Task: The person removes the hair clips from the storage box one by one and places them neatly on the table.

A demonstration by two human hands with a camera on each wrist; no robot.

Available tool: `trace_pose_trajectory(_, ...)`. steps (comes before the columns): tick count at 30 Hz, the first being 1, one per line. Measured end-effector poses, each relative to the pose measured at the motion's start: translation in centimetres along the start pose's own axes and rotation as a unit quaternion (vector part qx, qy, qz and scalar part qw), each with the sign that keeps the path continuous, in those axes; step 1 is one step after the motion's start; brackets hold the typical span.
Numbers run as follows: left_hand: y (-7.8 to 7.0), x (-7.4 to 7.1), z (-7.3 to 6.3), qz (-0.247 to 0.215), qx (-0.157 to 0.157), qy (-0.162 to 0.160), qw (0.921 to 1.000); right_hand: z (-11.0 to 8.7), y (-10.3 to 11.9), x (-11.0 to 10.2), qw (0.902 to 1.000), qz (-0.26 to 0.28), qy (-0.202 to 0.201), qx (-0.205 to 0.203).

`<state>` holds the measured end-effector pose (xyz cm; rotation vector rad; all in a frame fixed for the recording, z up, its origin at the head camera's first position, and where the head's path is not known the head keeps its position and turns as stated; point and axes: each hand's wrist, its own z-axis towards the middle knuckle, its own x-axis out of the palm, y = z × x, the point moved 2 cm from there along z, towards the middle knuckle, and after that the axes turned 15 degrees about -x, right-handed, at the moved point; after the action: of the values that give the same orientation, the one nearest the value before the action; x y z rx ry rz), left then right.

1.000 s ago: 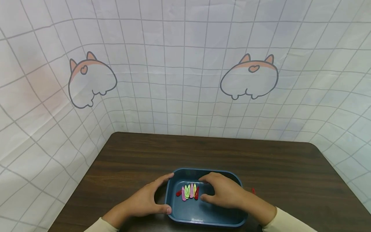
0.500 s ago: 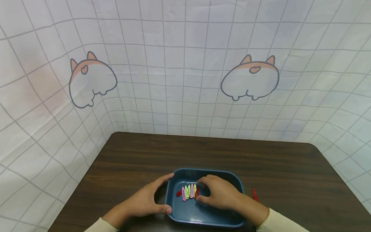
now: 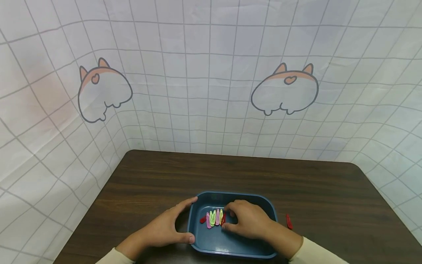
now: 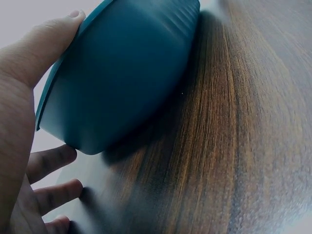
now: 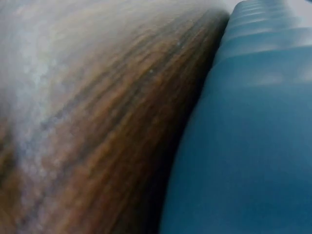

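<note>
We count seven small snap hair clips [image 3: 217,217] inside one blue rectangular plastic tray [image 3: 215,241]: two red, two pink and three yellow-green. Six form a row, side by side, in the tray's left half; the seventh, a short red clip [image 3: 202,219], lies slanted at the row's left end. We count one more clip, an elongated red clip [image 3: 289,221], outside the tray, on the dark wood-grain table [image 3: 165,176] just beyond the tray's right wall. A white cloth with a grey grid [image 3: 191,84] and two cartoon animal figures stands behind the table. The right hand [image 3: 248,220] covers part of the tray's right half. We see its index finger bent at the upper end and its thumb at the lower end of the row's rightmost red clip [image 3: 224,219]; we cannot tell whether they pinch it. The left hand [image 3: 165,227] has thumb and index finger spread along the tray's left end, thumb on the rim. Both forearms, in cream sleeves [image 3: 314,253], enter from the near edge.
</note>
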<state>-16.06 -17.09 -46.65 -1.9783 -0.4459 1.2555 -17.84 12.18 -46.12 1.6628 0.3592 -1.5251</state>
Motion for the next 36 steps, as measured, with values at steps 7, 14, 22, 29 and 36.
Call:
trace_pose_trajectory(7, 0.1, 0.1, 0.0, 0.001, -0.003, -0.001, 1.0000, 0.2, 0.1, 0.2, 0.9999, -0.008, 0.011, -0.001)
trace_pose_trajectory(14, 0.5, 0.2, -0.1, 0.005, -0.003, -0.005, 1.0000, 0.3, 0.4, 0.6, 0.9997, -0.018, 0.018, 0.006)
trace_pose_trajectory(22, 0.9, 0.2, -0.2, 0.006, 0.002, -0.004, 1.0000, 0.3, 0.7, 1.0, 0.9995, -0.025, 0.018, 0.006)
trace_pose_trajectory(29, 1.0, 0.3, -0.2, 0.008, 0.002, -0.005, 1.0000, 0.2, 0.7, 1.1, 0.9995, -0.032, 0.004, -0.001)
trace_pose_trajectory(36, 1.1, 0.3, -0.2, 0.008, 0.001, -0.004, 1.0000, 0.1, 0.9, 0.9, 0.9992, -0.039, -0.011, -0.004)
